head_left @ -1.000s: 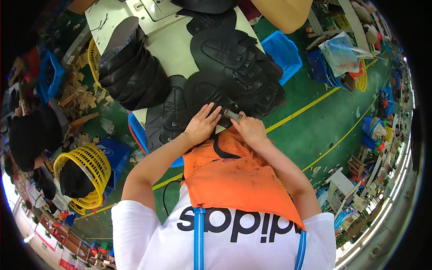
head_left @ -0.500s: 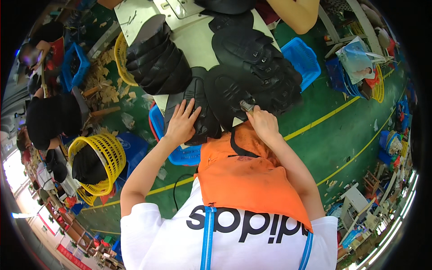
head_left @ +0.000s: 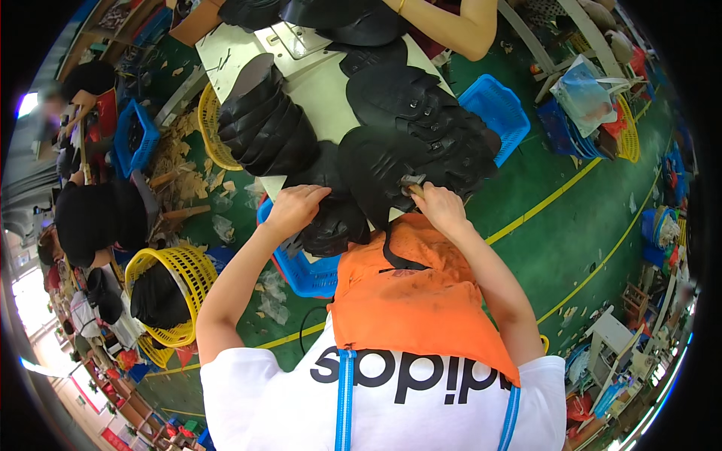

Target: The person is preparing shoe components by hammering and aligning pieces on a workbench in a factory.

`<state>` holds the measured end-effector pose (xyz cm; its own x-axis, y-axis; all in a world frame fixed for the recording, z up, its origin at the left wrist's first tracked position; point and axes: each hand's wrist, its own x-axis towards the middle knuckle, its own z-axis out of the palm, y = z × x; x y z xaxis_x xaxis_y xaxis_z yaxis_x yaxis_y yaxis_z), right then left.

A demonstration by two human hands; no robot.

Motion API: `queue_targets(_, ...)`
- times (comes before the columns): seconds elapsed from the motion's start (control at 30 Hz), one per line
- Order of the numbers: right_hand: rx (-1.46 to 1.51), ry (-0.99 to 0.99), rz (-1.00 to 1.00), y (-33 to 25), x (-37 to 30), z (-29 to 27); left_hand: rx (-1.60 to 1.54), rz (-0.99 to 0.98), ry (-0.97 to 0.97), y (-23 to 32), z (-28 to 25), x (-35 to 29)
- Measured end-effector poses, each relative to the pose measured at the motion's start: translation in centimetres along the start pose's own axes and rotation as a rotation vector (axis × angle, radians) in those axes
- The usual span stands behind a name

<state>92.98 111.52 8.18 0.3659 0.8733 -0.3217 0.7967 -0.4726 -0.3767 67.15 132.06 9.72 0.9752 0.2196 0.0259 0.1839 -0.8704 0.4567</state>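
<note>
My left hand (head_left: 295,210) has its fingers drawn together at the edge of a padded black shoe upper (head_left: 327,167), which lies over other black pieces at the table's near edge. My right hand (head_left: 442,209) is closed around the tan handle of a small metal-headed tool (head_left: 412,183). That tool rests over a broad, rounded black shoe piece (head_left: 368,169); its exact kind is hard to make out. Behind it lies an overlapping pile of black shoe pieces with small metal fittings (head_left: 444,139). A nested stack of black pieces (head_left: 265,124) stands at the left.
Blue baskets flank the pale table (head_left: 320,86): one at the right (head_left: 496,113), another under its near edge (head_left: 312,278). A yellow basket (head_left: 214,128) stands left. Another person's forearm (head_left: 459,30) reaches in at the far side. An orange apron (head_left: 421,301) covers my lap.
My left hand has gone from lying spread on the black upper to fingers drawn together at its edge. The right hand keeps hold of the tool, whose metal head has turned slightly.
</note>
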Motion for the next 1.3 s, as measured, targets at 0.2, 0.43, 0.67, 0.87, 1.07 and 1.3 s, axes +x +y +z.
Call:
queue_targets(0.2,0.039,-0.075,0.063,-0.4,0.2,-0.6,-0.098,-0.311,0.418,4.1,-6.3,2.6)
queue_targets(0.43,0.062,-0.052,0.066,-0.5,0.1,-0.4,0.355,-0.056,0.703,9.4,-7.3,6.0)
queue_targets(0.67,0.085,-0.044,-0.007,0.8,-1.3,-0.7,0.081,-0.107,0.127,7.9,9.6,6.2)
queue_targets(0.87,0.202,-0.058,-0.016,0.6,-0.8,-1.4,0.088,-0.041,-0.009,3.9,9.1,5.5)
queue_targets(1.07,-0.024,-0.084,-0.172,0.7,1.1,-0.5,0.137,0.066,-0.021,3.6,9.6,6.0)
queue_targets(1.3,-0.228,-0.2,-0.229,-0.4,2.8,-2.4,0.056,0.036,-0.002,4.3,9.7,5.8)
